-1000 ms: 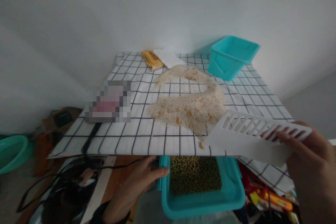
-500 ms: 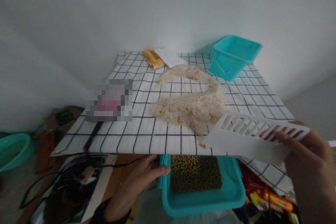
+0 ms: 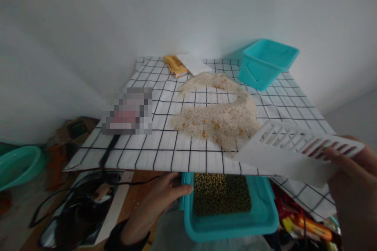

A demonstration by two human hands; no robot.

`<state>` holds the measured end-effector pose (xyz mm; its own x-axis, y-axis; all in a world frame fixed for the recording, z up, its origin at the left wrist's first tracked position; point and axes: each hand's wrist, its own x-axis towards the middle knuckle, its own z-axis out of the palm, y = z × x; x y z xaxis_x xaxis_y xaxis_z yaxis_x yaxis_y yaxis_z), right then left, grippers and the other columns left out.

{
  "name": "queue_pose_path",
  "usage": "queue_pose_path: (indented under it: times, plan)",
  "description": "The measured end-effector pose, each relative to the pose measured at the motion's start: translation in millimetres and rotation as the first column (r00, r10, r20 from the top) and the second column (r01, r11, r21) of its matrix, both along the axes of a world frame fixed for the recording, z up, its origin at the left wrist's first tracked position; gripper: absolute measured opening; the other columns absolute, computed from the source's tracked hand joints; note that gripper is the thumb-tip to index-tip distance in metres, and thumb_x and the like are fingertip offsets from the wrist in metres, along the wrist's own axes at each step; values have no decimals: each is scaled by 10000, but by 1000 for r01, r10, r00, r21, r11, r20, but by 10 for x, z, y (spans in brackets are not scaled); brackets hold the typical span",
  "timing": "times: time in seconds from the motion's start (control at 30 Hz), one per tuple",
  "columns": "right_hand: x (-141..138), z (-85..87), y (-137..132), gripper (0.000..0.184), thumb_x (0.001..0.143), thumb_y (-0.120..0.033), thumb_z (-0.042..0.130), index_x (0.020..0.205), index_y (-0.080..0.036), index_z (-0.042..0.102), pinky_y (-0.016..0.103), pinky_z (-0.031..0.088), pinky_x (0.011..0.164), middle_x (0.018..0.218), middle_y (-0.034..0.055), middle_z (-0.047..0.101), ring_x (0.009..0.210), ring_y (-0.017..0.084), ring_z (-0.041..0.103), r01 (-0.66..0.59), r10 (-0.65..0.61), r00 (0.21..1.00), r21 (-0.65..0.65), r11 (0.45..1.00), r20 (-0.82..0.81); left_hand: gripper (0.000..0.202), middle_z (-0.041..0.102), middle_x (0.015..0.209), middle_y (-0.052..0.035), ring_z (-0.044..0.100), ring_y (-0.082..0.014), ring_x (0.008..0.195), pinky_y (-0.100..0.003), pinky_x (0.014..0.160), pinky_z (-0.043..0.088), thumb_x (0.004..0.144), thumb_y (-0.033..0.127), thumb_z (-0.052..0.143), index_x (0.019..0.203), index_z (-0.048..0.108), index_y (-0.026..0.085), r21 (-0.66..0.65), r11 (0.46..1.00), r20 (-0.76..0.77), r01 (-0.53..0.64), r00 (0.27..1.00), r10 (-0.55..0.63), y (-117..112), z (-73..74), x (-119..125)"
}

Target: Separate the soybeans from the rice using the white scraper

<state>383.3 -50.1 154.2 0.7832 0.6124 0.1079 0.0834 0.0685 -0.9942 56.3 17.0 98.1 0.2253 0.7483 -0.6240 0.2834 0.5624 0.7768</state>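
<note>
My right hand (image 3: 353, 164) is closed around the right end of a white slotted plastic board (image 3: 282, 157). The board's left corner is by the near edge of a spread of pale rice-like grains (image 3: 224, 121), dotted with yellow beans (image 3: 216, 127). Below the table's front edge, my left hand (image 3: 167, 194) grips the left side of a turquoise tub (image 3: 232, 233), thumb over the rim; its other fingers are partly hidden. Inside the tub lie yellowish beans (image 3: 207, 184) at the left and back, and darker green beans (image 3: 229, 202).
A checked cloth (image 3: 165, 153) covers the table. An empty-looking turquoise bin (image 3: 259, 70) stands at the back right. Yellow (image 3: 176, 66) and white packets (image 3: 194, 64) lie at the back; a blurred-out item (image 3: 128, 111) is at left, with a black cable (image 3: 108, 151). A green basin (image 3: 20, 166) stands lower left.
The board has drawn slightly right, away from the grain pile. A few yellow beans by its corner at the table edge no longer show. My left hand stays on the tub; the view shifted slightly.
</note>
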Motion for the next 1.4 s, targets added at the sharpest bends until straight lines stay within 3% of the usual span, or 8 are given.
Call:
queue_pose_path:
  times: [0.13, 0.3, 0.43, 0.6, 0.83, 0.93, 1.13, 1.4]
  plan:
    - [-26, 68, 7, 153, 609, -288, 819, 687, -228, 702, 301, 506, 622, 688, 23, 675, 676, 181, 657, 61, -61, 998, -20, 998, -26, 308, 848, 983, -32, 745, -280, 1021, -321, 861, 585, 624, 282, 792, 930, 791, 243, 2, 1000, -26, -19, 999, 19, 1, -1, -7]
    - [26, -2, -10, 200, 596, -283, 846, 743, -211, 730, 283, 477, 629, 771, 23, 709, 755, 187, 670, 56, -57, 998, -45, 997, -12, 307, 842, 871, -32, 752, -283, 1029, -315, 833, 590, 649, 290, 798, 953, 793, 241, 22, 1000, -7, 10, 1000, -10, 4, -36, -22]
    - [4, -7, -2, 229, 583, -259, 846, 766, -201, 720, 267, 467, 585, 730, 11, 698, 656, 168, 649, 17, -17, 1000, -23, 1000, -19, 284, 844, 889, -48, 766, -286, 973, -322, 793, 602, 651, 311, 805, 924, 791, 231, 41, 999, -13, 16, 1000, -15, -5, -48, -34]
    - [-56, 57, 2, 204, 578, -264, 826, 726, -202, 699, 232, 410, 486, 651, -2, 662, 554, 140, 598, 4, -4, 1000, -90, 996, -4, 288, 851, 962, -55, 765, -285, 993, -333, 826, 607, 650, 305, 802, 931, 789, 244, 41, 999, 18, 26, 999, -27, -7, -49, -37]
    - [-84, 42, -42, 180, 574, -253, 818, 692, -211, 689, 234, 369, 446, 637, -9, 637, 518, 136, 572, -58, 58, 998, -91, 994, -4, 287, 851, 961, -57, 750, -307, 1034, -376, 893, 589, 635, 321, 794, 913, 787, 251, 34, 999, 10, 15, 1000, -16, -1, -16, -37]
    - [-85, 26, -36, 203, 570, -271, 842, 698, -205, 698, 258, 347, 431, 662, 2, 643, 508, 141, 556, -86, 84, 996, -54, 995, -35, 236, 848, 934, -48, 751, -310, 1006, -385, 896, 580, 638, 324, 781, 860, 776, 244, 40, 999, -17, 13, 1000, -12, 11, 24, -39]
    - [-110, -22, 141, 176, 601, -233, 838, 697, -203, 694, 300, 501, 615, 686, 1, 667, 641, 175, 645, -52, 55, 997, 64, 997, -46, 181, 822, 824, -31, 741, -268, 858, -342, 810, 568, 601, 263, 778, 773, 736, 228, 20, 1000, 7, -6, 1000, 6, 34, -9, -67]
    - [-347, -95, 498, 192, 698, -294, 828, 705, -195, 664, 274, 466, 619, 705, -15, 673, 667, 157, 642, -139, 122, 987, 168, 976, 109, 151, 776, 755, -7, 733, -274, 869, -360, 844, 565, 642, 322, 765, 763, 721, 242, 45, 999, -41, -18, 999, 20, -3, 4, -203]
